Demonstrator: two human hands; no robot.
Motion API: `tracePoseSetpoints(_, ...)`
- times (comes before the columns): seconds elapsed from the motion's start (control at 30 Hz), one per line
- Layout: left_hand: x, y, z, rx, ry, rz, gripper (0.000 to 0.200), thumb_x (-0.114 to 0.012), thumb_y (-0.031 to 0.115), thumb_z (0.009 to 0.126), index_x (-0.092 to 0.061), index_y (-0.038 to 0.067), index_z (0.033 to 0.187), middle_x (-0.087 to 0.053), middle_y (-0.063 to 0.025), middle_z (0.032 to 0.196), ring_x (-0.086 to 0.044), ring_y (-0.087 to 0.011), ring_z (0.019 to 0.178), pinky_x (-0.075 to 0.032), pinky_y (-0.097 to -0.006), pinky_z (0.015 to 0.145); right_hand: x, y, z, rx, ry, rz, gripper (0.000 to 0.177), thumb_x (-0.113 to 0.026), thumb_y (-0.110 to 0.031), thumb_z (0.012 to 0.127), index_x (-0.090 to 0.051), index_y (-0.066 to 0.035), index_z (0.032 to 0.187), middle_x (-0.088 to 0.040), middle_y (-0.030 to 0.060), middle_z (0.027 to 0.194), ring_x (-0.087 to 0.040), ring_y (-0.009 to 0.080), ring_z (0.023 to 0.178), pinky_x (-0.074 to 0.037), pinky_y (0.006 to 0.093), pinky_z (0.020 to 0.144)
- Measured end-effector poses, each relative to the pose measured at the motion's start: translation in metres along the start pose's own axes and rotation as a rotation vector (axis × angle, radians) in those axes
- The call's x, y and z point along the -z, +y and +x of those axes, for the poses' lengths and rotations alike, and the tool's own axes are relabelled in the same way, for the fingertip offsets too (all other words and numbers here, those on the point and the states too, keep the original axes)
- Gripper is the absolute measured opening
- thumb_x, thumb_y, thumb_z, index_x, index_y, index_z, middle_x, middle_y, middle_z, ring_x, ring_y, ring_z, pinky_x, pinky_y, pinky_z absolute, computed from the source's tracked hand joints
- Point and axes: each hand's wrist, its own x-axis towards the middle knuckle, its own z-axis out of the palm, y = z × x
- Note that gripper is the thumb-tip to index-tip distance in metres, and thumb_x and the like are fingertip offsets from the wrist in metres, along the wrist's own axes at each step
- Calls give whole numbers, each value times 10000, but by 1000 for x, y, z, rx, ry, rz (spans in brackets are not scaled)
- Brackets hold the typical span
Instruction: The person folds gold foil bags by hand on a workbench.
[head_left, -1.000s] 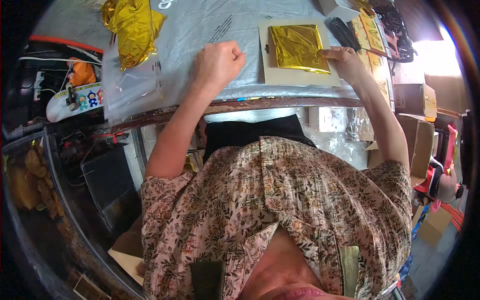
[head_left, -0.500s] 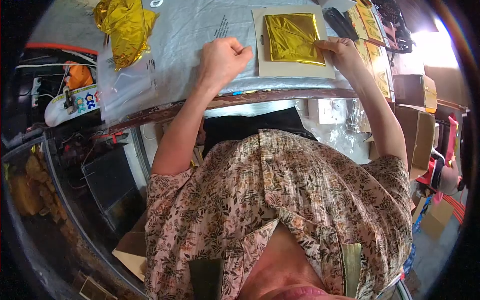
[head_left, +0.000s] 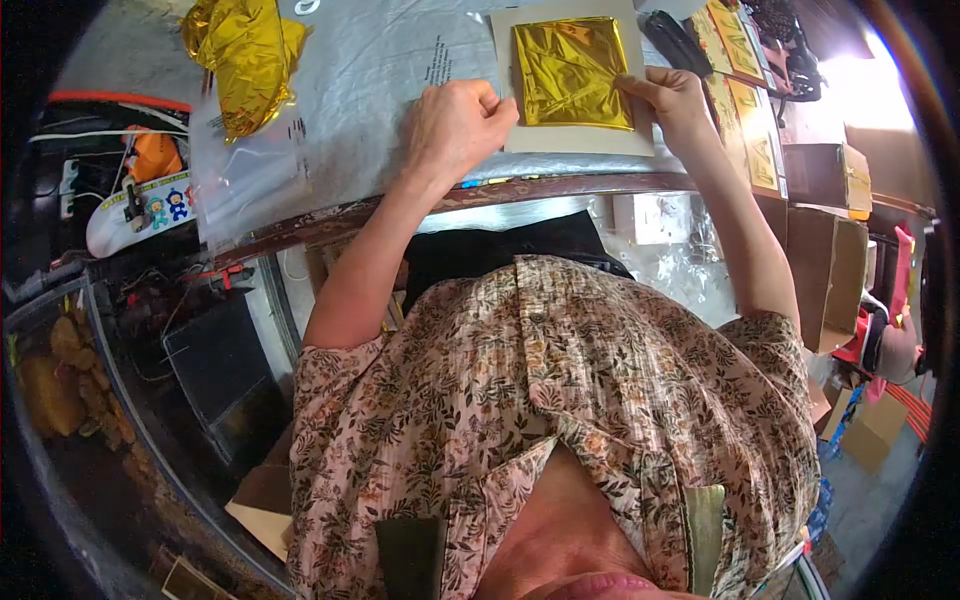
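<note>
A square of shiny gold foil [head_left: 572, 80] lies flat on a pale card [head_left: 590, 140] at the near edge of the table. My right hand [head_left: 672, 100] pinches the foil's right edge between thumb and fingers. Beside the left edge, my left hand [head_left: 462, 125] is closed with its fingers curled, its thumb tip over the card and close to the foil's lower left part. Whether anything is caught in that hand's fingers is hidden.
Crumpled gold foil [head_left: 250, 70] lies at the table's left, above a clear plastic bag [head_left: 250, 180]. A black object [head_left: 678, 42] and yellow printed boxes [head_left: 752, 130] are on the right. Cardboard boxes [head_left: 825, 260] stand beyond the table's right end.
My left hand has moved right, up to the foil's left side. The card and foil have shifted slightly left, with my right hand still pinching the foil's edge.
</note>
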Motion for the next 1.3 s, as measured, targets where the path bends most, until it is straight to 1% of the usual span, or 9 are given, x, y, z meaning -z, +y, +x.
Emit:
tracePoseSetpoints(0.2, -5, -1, 2, 41, 13, -99, 314, -712, 331, 863, -717, 51, 722, -681, -129, 599, -695, -319, 587, -549, -427, 600, -14, 0, -5, 43, 124, -84, 124, -758, -70, 912, -786, 51, 917, -749, 43, 799, -606, 55, 626, -478, 235, 571)
tracePoseSetpoints(0.3, -12, -3, 2, -3, 18, -42, 340, -734, 349, 892, -735, 27, 782, -694, -113, 614, -660, -219, 523, -503, -376, 551, -16, 12, -2, 40, 102, -64, 127, -756, -75, 916, -782, 47, 893, -750, 45, 793, -613, 56, 637, -483, 231, 575)
tracePoseSetpoints(0.7, -10, -5, -4, -144, 69, 156, 328, -678, 283, 919, -640, 21, 725, -644, -165, 607, -654, -379, 572, -513, -476, 568, -18, 23, 13, -179, 52, 234, 110, -787, -69, 860, -753, 33, 835, -709, 85, 725, -588, 117, 530, -439, 234, 488)
tracePoseSetpoints(0.77, -10, -6, -4, -189, 80, 182, 319, -653, 257, 934, -607, 15, 732, -657, -169, 671, -661, -392, 625, -515, -497, 587, -11, 30, 23, -263, -13, 149, 80, -742, 2, 880, -745, 61, 934, -745, 128, 878, -710, 150, 757, -579, 230, 726)
tracePoseSetpoints(1.0, -3, -16, -6, -252, 95, 248, 292, -623, 229, 955, -565, 6, 775, -648, -154, 774, -660, -380, 692, -509, -512, 619, -28, 24, 26, -237, -29, 233, 70, -735, 10, 880, -746, 68, 918, -746, 129, 881, -715, 153, 787, -573, 224, 733)
tracePoseSetpoints(1.07, 6, -16, -10, -286, 104, 208, 285, -628, 232, 950, -569, 10, 780, -650, -149, 769, -652, -383, 671, -509, -511, 613, -31, 25, 27, -165, -1, 248, 120, -777, -76, 876, -735, -20, 778, -677, 48, 684, -520, 91, 492, -390, 254, 462)
tracePoseSetpoints(1.1, 8, -15, -9, -283, 107, 211, 285, -628, 232, 950, -569, 10, 780, -650, -149, 769, -652, -383, 671, -509, -511, 613, -32, 24, 28, -164, -7, 248, 120, -777, -76, 876, -735, -20, 778, -677, 48, 684, -520, 91, 492, -390, 254, 462)
tracePoseSetpoints(1.2, 9, -16, -12, -222, 17, 257, 269, -637, 225, 940, -573, 25, 772, -655, -125, 789, -661, -351, 726, -518, -483, 632, -37, 22, 29, -141, -51, 211, 118, -768, -63, 888, -738, -12, 785, -693, 51, 702, -546, 98, 503, -428, 257, 476)
tracePoseSetpoints(1.3, 3, -21, -12, -277, 72, 317, 183, -665, 203, 887, -657, 50, 789, -682, -132, 1067, -655, -343, 1032, -512, -509, 813, -42, 15, 27, -127, -65, 220, 119, -765, -54, 891, -740, -8, 785, -700, 50, 711, -567, 106, 517, -461, 262, 500)
